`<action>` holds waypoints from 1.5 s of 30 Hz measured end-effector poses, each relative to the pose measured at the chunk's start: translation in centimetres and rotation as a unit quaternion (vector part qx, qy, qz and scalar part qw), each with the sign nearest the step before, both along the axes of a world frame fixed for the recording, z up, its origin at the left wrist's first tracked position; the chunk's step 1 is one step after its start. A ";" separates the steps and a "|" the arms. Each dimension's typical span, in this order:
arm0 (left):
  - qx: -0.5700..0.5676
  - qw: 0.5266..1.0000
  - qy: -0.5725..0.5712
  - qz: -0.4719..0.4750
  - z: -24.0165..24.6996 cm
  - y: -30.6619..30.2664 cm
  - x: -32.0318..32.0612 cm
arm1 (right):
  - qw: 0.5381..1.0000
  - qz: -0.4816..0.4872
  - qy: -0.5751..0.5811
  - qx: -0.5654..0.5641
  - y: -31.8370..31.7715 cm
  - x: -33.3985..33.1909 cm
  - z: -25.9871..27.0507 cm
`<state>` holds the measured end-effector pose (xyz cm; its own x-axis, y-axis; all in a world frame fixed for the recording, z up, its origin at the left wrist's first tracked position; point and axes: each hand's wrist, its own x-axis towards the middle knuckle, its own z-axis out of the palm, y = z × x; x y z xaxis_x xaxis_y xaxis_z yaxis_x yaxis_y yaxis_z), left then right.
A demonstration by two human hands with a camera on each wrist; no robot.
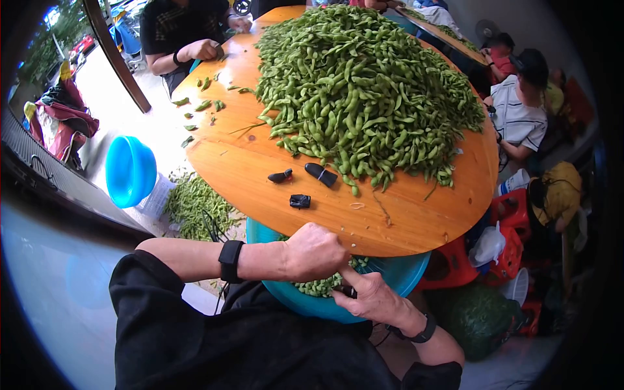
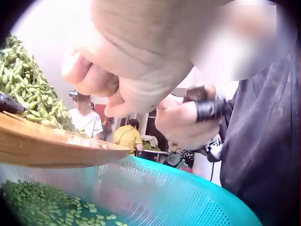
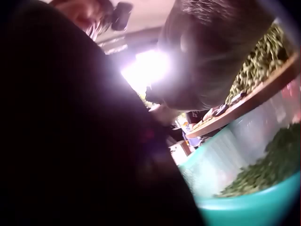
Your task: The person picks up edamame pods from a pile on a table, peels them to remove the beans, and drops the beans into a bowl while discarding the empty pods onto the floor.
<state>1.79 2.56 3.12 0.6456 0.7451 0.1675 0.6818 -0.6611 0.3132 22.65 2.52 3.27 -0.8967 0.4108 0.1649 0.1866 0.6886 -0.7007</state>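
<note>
Over the teal basket (image 1: 406, 273) with shelled green beans (image 1: 318, 286), both hands meet at the table's near edge. My left hand (image 1: 315, 252) is curled into a fist, and no object shows in its fingers in the left wrist view. Close beside it, my right hand (image 1: 376, 298) points its index finger at the left hand; a black band wraps one of its digits in the left wrist view. Whether it pinches anything is unclear. A large heap of green pods (image 1: 364, 91) covers much of the wooden table (image 1: 260, 175).
Three small black pieces, one of them a tube (image 1: 321, 174), lie on the table. A blue basin (image 1: 130, 170) stands left, near pods on the floor (image 1: 198, 207). Red stools (image 1: 455, 263) stand right. Another person (image 1: 185, 32) sits across; more people are at the back right.
</note>
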 end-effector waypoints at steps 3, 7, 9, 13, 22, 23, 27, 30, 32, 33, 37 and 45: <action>-0.055 0.998 -0.012 -0.012 -0.1 -0.7 0.1 | 0.991 -0.020 -0.095 -0.095 -0.2 0.5 1.7; -0.009 1.000 -0.014 -0.003 -0.5 -1.7 0.3 | 0.997 -0.004 -0.051 -0.064 -0.6 0.3 -0.5; -0.020 0.999 0.000 0.028 -0.4 -1.8 -0.2 | 0.998 0.000 -0.053 -0.044 -0.7 -0.2 -0.5; 0.008 1.000 -0.019 0.021 -0.9 -2.4 -1.0 | 0.988 -0.023 -0.108 -0.109 -1.0 -0.5 1.5; 0.091 0.996 -0.002 0.011 0.0 -5.1 -0.7 | 0.980 0.040 -0.077 0.181 -1.4 0.6 -1.0; 0.099 0.995 -0.002 0.011 0.2 -5.2 -0.6 | 0.979 0.040 -0.077 0.182 -1.4 0.7 -0.9; 0.087 0.996 0.013 0.004 0.5 -5.4 -1.1 | 0.998 0.038 -0.052 0.003 -1.7 0.5 0.2; 0.134 0.983 0.039 0.118 -0.2 -3.9 -4.4 | 0.996 -0.004 -0.008 -0.091 -1.0 1.5 1.6; 0.070 0.969 -0.015 0.236 1.3 -2.3 -6.7 | 0.985 -0.120 -0.006 -0.125 -0.7 2.4 2.8; 0.083 0.966 -0.060 0.238 1.9 -1.4 -7.0 | 0.982 -0.151 0.007 -0.113 -0.7 2.0 2.8; 0.033 0.964 -0.103 0.244 1.2 0.9 -7.4 | 0.984 -0.147 -0.005 -0.097 -0.5 0.4 1.8; 0.029 0.970 -0.069 0.231 -0.2 0.9 -8.1 | 0.981 -0.161 0.009 -0.105 -0.5 -0.8 1.2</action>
